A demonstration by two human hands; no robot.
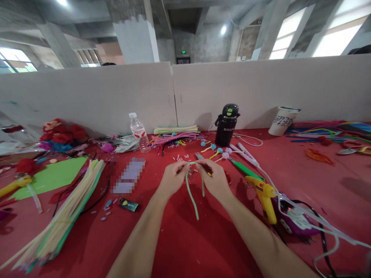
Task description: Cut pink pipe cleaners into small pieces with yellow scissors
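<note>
Strip (191, 200), light green, arches above the red table (179, 247), pinched in the fingertips of the left hand (173, 177) and the right hand (215, 179), which sit close together but apart, its two ends hanging down between them. Pink bits (178, 157) lie just beyond the hands, a yellow glue gun (267, 199) to their right, and a bundle (71, 208) of cream and green strips well to the left. Farther back, a black flask (224, 131) and a water bottle (139, 134) stand before a white partition (203, 88).
</note>
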